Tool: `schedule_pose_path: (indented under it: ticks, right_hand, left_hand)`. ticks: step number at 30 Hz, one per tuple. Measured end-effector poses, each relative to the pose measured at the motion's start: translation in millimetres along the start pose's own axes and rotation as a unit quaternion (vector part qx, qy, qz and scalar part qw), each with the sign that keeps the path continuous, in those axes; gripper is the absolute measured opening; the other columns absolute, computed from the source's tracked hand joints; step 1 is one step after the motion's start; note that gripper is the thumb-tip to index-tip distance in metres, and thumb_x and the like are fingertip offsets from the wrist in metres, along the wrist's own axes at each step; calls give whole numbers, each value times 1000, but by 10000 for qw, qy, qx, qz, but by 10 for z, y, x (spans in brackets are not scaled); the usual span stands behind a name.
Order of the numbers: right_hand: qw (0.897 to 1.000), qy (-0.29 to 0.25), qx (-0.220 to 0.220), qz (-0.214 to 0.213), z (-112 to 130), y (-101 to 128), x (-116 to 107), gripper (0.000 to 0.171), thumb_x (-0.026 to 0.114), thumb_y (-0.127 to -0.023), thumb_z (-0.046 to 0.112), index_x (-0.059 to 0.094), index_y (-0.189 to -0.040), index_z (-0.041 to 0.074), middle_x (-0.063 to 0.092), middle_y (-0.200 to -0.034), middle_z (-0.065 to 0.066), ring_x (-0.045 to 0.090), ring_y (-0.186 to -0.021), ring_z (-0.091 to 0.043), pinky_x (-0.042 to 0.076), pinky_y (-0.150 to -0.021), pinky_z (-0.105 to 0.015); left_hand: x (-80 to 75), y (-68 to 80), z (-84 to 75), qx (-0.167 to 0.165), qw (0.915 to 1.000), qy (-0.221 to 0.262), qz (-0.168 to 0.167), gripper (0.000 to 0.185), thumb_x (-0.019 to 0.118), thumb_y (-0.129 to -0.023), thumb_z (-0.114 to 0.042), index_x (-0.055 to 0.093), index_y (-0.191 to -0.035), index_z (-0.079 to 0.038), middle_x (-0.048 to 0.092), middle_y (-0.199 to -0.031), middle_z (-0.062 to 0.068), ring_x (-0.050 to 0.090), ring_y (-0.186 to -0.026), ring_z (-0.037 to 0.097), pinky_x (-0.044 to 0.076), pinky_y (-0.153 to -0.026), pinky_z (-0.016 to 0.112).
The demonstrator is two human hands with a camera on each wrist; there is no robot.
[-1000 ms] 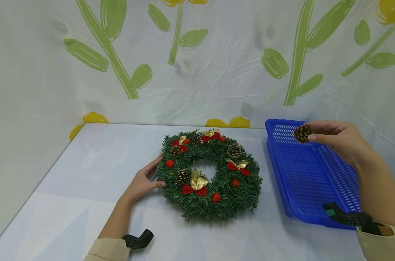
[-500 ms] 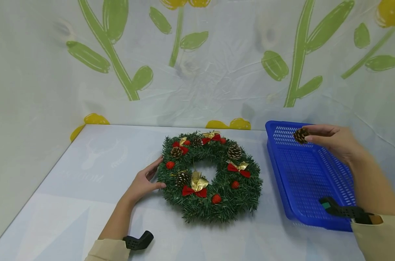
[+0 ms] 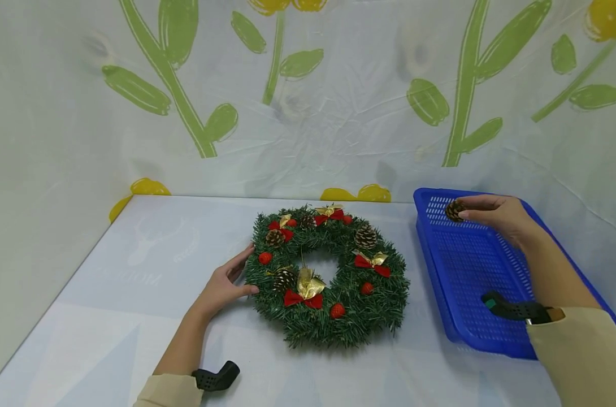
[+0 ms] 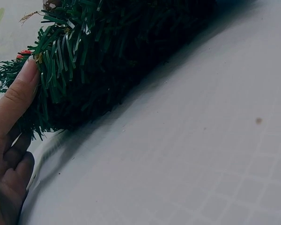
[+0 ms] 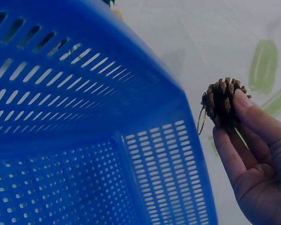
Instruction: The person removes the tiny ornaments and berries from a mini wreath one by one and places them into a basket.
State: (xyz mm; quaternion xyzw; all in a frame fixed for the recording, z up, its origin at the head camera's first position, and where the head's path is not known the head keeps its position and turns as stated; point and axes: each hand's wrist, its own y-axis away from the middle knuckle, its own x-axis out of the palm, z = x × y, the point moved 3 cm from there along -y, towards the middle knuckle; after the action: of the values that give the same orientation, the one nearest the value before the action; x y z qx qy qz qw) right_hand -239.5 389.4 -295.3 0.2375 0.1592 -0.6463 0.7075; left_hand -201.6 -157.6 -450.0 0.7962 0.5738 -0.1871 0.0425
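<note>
A green Christmas wreath [image 3: 308, 330] with red bows, gold leaves, red berries and several pine cones lies on the table. At its left edge, my left hand [image 3: 225, 287] grips the greenery, thumb on the near side; the left wrist view shows the thumb [image 4: 22, 91] against the needles and the other fingers partly hidden below. My right hand [image 3: 503, 219] pinches a loose brown pine cone [image 3: 454, 211] between thumb and fingers, above the far end of a blue basket [image 3: 442, 299]. In the right wrist view a thin gold loop [image 5: 201, 121] hangs from this pine cone [image 5: 222, 103].
The blue basket's perforated floor [image 3: 471, 277] shows bare beneath my right arm. White, faintly printed cloth covers the table [image 3: 150, 282]. Behind it rises a white backdrop [image 3: 348, 135] with green leaves and yellow flowers.
My right hand has moved left with the pine cone, over the basket's far end. My left hand and the wreath stay in place.
</note>
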Motion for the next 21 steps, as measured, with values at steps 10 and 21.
schedule_pose_path:
  ticks: [10, 21]
  right_hand:
    - [9988, -470, 118, 104, -178, -131, 45, 23, 70, -87, 19, 70, -104, 34, 63, -95, 26, 59, -90, 7, 50, -77, -11]
    - [9952, -921, 242, 206, -447, -280, 108, 22, 70, -87, 16, 69, -93, 38, 63, -92, 26, 61, -87, 8, 52, -79, -12]
  left_hand:
    - [17, 8, -8, -4, 10000, 49, 11, 86, 80, -76, -19, 34, -149, -21, 24, -156, 4, 25, -141, 30, 27, -111, 40]
    - [-7, -9, 5, -18, 10000, 11, 25, 87, 81, -75, -17, 34, -149, -19, 27, -154, 9, 26, -140, 34, 28, -111, 43]
